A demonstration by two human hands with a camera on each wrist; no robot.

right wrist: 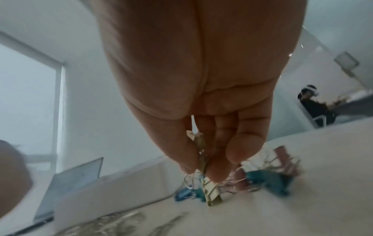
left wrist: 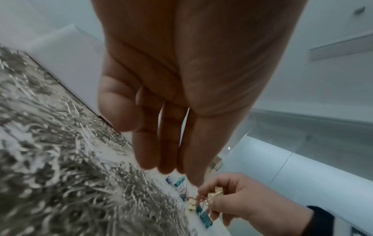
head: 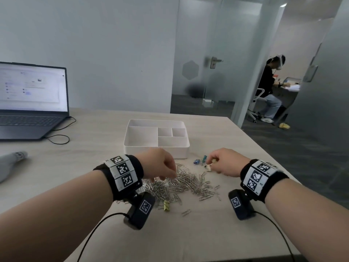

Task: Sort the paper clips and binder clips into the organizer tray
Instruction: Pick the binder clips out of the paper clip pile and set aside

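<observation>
Your right hand is low over the pale wooden table, just in front of the right corner of the white plastic organizer tray with five compartments; its thumb and fingers are curled round a few small gold metal binder clips, and in the right wrist view one of them hangs down from the pinch near the table, but I cannot tell if it touches; just beside this hand lies a small group of teal, blue and pink binder clips, some of them tangled by the wire handles; your left hand is over the far left part of the big heap of silver wire paper clips; in the left wrist view its fingers point down, nearly straight and close together, and the thumb lies beside them; from the head view the fingertips are hidden behind the hand, so I cannot tell if they touch or hold any clip; the heap spreads on the table between your two wrists, in front of the tray; one yellow-green binder clip lies at the near edge of the heap, and one paper clip lies alone a little nearer to you; all tray compartments look white inside; at the far left of the table stands an open dark grey laptop with a black cable.
</observation>
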